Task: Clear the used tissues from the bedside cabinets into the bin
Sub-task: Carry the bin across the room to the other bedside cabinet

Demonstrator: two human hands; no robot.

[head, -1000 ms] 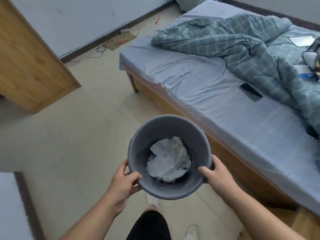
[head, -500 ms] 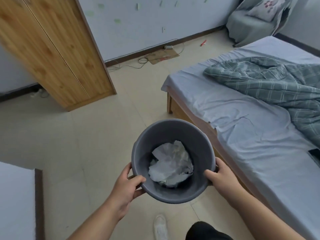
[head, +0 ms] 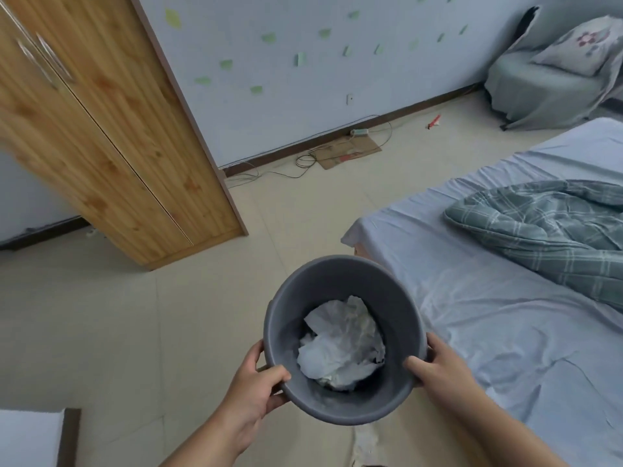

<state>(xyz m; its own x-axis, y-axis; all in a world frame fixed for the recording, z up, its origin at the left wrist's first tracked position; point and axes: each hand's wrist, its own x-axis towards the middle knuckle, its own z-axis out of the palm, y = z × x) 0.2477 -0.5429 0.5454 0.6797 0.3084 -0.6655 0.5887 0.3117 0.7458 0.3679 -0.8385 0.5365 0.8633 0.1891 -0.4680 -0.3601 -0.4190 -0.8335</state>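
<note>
A round grey bin (head: 296, 288) is held up above the floor at the lower middle of the head view. Crumpled white tissues (head: 340, 345) lie in its bottom. My left hand (head: 253, 389) grips the bin's near left rim, thumb over the edge. At the near right rim my right hand (head: 438, 372) grips the bin the same way. No bedside cabinet shows in view.
A bed with a pale blue sheet (head: 488, 298) and a rumpled checked quilt (head: 539, 230) fills the right. A wooden wardrobe (head: 101, 136) stands at the left. Cables and flat cardboard (head: 347, 151) lie by the far wall, an armchair (head: 546, 79) in the corner. Tiled floor lies between.
The view has swung left and up: the bed slid to the right, the wardrobe and far wall came into view. Both hands still hold the bin in the same grip.
</note>
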